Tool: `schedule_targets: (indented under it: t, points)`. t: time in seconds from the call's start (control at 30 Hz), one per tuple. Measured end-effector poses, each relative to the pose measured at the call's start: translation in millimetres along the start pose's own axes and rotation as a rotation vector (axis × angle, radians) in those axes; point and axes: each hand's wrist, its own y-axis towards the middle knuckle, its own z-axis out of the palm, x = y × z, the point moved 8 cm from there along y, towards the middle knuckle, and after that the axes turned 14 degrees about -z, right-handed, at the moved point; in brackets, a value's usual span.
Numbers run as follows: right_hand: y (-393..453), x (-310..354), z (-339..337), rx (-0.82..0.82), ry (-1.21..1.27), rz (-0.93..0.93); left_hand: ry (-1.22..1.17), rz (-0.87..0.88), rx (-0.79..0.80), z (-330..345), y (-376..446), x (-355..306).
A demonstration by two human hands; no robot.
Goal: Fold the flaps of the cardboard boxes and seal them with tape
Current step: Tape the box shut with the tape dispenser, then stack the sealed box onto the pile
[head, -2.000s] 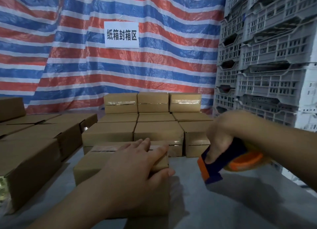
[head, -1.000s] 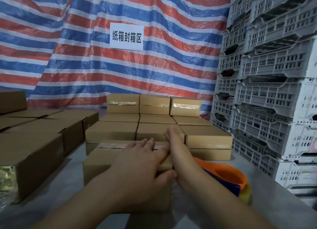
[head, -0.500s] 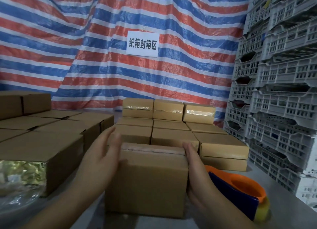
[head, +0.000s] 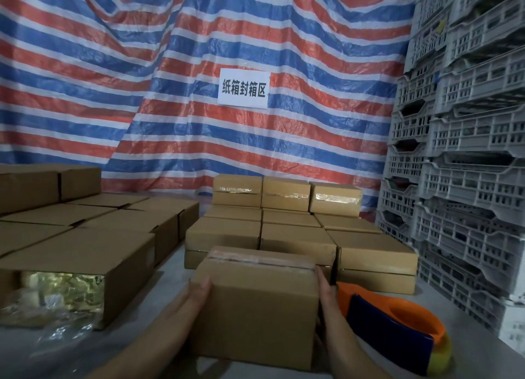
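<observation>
A small cardboard box (head: 255, 302) with clear tape along its top seam is held up off the grey table, between both my hands. My left hand (head: 196, 296) presses flat on its left side and my right hand (head: 326, 296) on its right side. An orange and blue tape dispenser (head: 397, 330) lies on the table just right of my right forearm. Behind the held box, taped boxes (head: 295, 236) stand in rows, with three more stacked at the back (head: 285, 194).
Larger cardboard boxes (head: 85, 253) fill the left of the table; the nearest has an open end showing shiny plastic wrap (head: 56, 293). Grey plastic crates (head: 468, 165) are stacked high on the right. A striped tarp with a white sign (head: 243, 88) hangs behind.
I put the tape dispenser down on the right, then moved both hands from the box's top to its sides and lifted it toward me; the view tilted upward.
</observation>
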Motion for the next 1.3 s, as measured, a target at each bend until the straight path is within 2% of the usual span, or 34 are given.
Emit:
schedule_targets:
  t: [0.07,0.1,0.13,0.2,0.33,0.4,0.47,0.53,0.67,0.77,0.87,1.1,1.3]
  points:
    - [-7.0,7.6,-2.0,0.122,-0.103,-0.146,0.019,-0.059,0.056,3.1,5.5,7.0]
    - [-10.1,11.0,-0.7,0.153,-0.158,-0.157,-0.001,-0.066,0.092,9.1,8.3,6.1]
    - [-14.9,11.2,7.1,0.199,-0.216,-0.122,0.011,-0.085,0.062,9.4,9.2,3.3]
    - [-26.4,15.0,17.0,0.271,-0.339,-0.110,-0.052,0.000,0.059,9.8,6.8,-13.2]
    - [-14.9,47.8,21.0,0.094,-0.376,-0.152,-0.209,0.043,0.086,9.8,1.9,-46.2]
    - [4.3,67.8,19.1,-0.003,-0.344,-0.135,-0.203,0.154,0.165,3.3,7.2,-54.1]
    - [27.1,86.8,20.8,-0.058,-0.244,-0.142,-0.200,0.229,0.211,1.0,22.4,-77.2]
    - [54.9,103.1,26.4,-0.100,-0.096,-0.142,-0.224,0.293,0.151,-3.9,34.3,-113.4]
    - [117.3,114.6,44.9,-0.171,0.094,-0.059,-0.224,0.322,0.166,12.7,44.5,-166.4]
    - [162.8,109.8,67.4,-0.092,0.145,-0.056,-0.240,0.280,0.042,13.0,79.1,-195.2]
    - [200.5,96.4,76.6,-0.063,0.092,-0.063,-0.256,0.210,-0.031,12.2,120.5,-213.5]
    - [285.8,51.9,93.7,0.008,-0.134,0.004,-0.189,0.154,0.008,23.4,204.6,-230.0]
    - [334.9,19.1,105.8,0.014,-0.164,0.086,-0.159,0.096,-0.025,19.5,264.3,-226.5]
